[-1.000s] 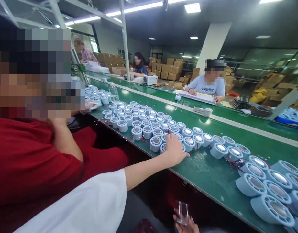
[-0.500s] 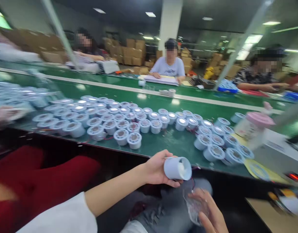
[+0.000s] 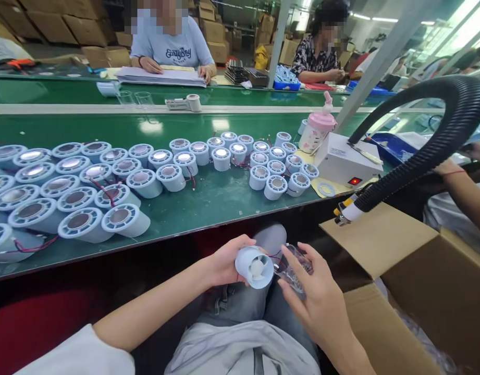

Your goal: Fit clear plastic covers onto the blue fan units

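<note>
My left hand (image 3: 229, 263) is wrapped round a light-blue cylindrical fan housing (image 3: 243, 264), held over my lap below the table edge. Its open end faces me, showing a white fan rotor (image 3: 257, 267) inside. Thin dark and red wires (image 3: 277, 257) run from the housing toward my other hand. Just to the right, my right hand (image 3: 320, 289) grips a transparent plastic cup-like piece (image 3: 298, 271) between thumb and fingers. This piece sits close beside the housing; whether the two touch, I cannot tell.
Several similar housings (image 3: 81, 224) stand in rows on the green table (image 3: 200, 208). At right are a grey box (image 3: 333, 161) with a lit red switch, a black corrugated hose (image 3: 415, 172), a pink-lidded cup (image 3: 320, 125) and an open cardboard box (image 3: 380, 242). People sit across the table and at right.
The view has swung to the right, bringing the hose and cardboard box into sight. My right hand has raised the transparent piece beside the housing, whose open end now faces me more.
</note>
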`<action>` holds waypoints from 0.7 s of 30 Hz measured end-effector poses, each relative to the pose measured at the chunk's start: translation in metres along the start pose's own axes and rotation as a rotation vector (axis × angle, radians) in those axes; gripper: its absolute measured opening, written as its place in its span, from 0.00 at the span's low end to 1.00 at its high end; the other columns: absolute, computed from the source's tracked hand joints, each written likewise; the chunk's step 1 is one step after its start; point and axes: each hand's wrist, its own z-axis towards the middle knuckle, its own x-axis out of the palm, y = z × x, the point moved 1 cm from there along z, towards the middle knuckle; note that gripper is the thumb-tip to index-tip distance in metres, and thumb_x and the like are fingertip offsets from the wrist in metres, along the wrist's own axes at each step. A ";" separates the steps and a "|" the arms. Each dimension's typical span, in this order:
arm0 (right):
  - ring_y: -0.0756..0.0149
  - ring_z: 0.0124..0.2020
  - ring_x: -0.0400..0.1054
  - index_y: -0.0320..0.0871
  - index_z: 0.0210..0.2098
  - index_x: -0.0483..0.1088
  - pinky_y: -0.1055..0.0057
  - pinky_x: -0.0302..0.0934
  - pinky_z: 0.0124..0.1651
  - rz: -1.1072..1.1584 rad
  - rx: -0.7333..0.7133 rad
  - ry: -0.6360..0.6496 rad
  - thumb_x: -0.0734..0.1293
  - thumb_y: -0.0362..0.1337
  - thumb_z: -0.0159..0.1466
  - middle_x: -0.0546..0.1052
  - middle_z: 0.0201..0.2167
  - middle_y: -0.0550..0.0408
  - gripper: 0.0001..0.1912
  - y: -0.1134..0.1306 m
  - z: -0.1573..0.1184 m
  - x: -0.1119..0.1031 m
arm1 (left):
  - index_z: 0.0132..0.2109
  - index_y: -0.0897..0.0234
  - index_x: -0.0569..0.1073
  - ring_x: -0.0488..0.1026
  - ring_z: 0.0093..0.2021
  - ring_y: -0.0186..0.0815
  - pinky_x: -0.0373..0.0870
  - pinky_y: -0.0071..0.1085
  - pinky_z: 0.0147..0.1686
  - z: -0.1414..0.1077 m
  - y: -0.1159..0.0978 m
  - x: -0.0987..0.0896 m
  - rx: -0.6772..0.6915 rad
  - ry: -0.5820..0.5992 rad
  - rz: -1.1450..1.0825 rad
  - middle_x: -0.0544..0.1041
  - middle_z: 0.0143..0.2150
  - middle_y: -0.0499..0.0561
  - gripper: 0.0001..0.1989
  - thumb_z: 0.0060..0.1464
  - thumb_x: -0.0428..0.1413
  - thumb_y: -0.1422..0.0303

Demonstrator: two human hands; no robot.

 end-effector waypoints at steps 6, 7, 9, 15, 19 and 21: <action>0.48 0.52 0.64 0.47 0.37 0.74 0.53 0.65 0.48 0.214 0.078 0.401 0.68 0.28 0.55 0.65 0.56 0.47 0.11 -0.012 0.015 0.002 | 0.35 0.66 0.75 0.66 0.36 0.33 0.61 0.27 0.38 -0.014 -0.014 0.016 0.132 0.012 0.366 0.73 0.34 0.47 0.12 0.46 0.63 0.62; 0.50 0.54 0.63 0.46 0.33 0.74 0.55 0.64 0.50 0.316 0.092 0.446 0.69 0.28 0.54 0.66 0.54 0.49 0.09 -0.013 0.016 0.002 | 0.36 0.65 0.75 0.66 0.37 0.33 0.61 0.27 0.39 -0.019 -0.017 0.018 0.210 -0.012 0.468 0.73 0.36 0.47 0.11 0.46 0.63 0.64; 0.53 0.53 0.64 0.45 0.30 0.72 0.59 0.63 0.52 0.503 0.141 0.480 0.70 0.33 0.56 0.67 0.51 0.50 0.03 -0.012 0.017 0.000 | 0.39 0.64 0.74 0.66 0.40 0.34 0.61 0.29 0.41 -0.027 -0.019 0.020 0.409 -0.083 0.683 0.72 0.39 0.48 0.13 0.47 0.64 0.63; 0.58 0.48 0.66 0.42 0.24 0.69 0.68 0.63 0.42 0.746 0.337 0.408 0.64 0.41 0.64 0.65 0.44 0.50 0.14 -0.007 0.014 0.000 | 0.54 0.55 0.72 0.66 0.40 0.36 0.66 0.29 0.34 -0.030 -0.002 0.007 0.658 -0.147 0.930 0.66 0.43 0.52 0.35 0.36 0.69 0.57; 0.61 0.43 0.66 0.42 0.22 0.67 0.72 0.63 0.34 0.884 0.481 0.381 0.67 0.38 0.61 0.68 0.42 0.50 0.12 -0.011 0.012 0.005 | 0.55 0.54 0.71 0.68 0.44 0.38 0.70 0.33 0.39 -0.026 0.003 0.000 0.596 -0.069 0.982 0.65 0.48 0.54 0.36 0.35 0.70 0.58; 0.62 0.40 0.67 0.41 0.21 0.68 0.71 0.63 0.34 0.963 0.553 0.339 0.69 0.38 0.59 0.69 0.41 0.51 0.12 -0.014 0.012 0.005 | 0.55 0.55 0.71 0.69 0.49 0.42 0.71 0.35 0.44 -0.027 0.002 0.002 0.550 -0.003 0.944 0.68 0.52 0.55 0.34 0.38 0.69 0.60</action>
